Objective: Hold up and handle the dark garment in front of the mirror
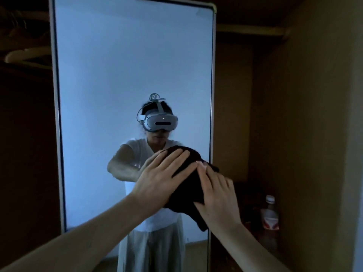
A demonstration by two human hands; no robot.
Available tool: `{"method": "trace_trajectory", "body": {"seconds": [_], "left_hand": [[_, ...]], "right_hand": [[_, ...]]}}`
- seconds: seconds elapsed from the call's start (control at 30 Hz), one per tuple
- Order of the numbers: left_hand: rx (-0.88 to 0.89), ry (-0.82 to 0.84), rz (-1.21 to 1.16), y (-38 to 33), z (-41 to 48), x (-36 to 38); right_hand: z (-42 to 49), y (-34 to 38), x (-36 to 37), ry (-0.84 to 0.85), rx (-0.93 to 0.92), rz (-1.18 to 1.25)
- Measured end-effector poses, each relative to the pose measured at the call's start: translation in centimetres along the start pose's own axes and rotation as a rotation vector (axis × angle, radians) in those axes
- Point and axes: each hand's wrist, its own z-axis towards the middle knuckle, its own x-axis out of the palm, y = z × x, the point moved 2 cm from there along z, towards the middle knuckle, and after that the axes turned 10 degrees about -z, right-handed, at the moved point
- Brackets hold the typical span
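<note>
Dark crumpled cloth (188, 185) sits pressed against the tall white-framed mirror (129, 65), low near its right edge; wiping there goes best with even, flat pressure and overlapping strokes, I judge; left hand (163, 177) lies spread on the cloth, fingers straight; right hand (218, 197) steadies it from the right, fingers extended, loosely together; both forearms reach forward.

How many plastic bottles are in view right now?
1: a clear plastic bottle with white cap and red label stands in the dim corner, right of the tall white-framed mirror. Others may be hidden in shadow.
</note>
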Motion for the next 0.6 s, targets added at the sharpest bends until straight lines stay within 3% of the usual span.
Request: {"method": "trace_trajectory", "body": {"seconds": [0.1,0.33,0.4,0.6], "left_hand": [[0.001,-0.030,-0.008,0.8,1.6,-0.9],[-0.237,-0.053,0.061,4.8,12.1,-7.3],[-0.248,-0.056,0.051,4.9,11.9,-7.1],[-0.050,-0.067,0.031,1.8,5.1,-2.2]], "right_hand": [[2.3,-1.1,-1.4,-0.005,-0.045,0.016],[14.6,-3.3,-8.8,-0.173,-0.012,-0.028],[14.4,-3.1,-8.4,-0.187,0.018,-0.015],[5.2,-1.9,-2.5,-0.135,0.093,0.149]]}}
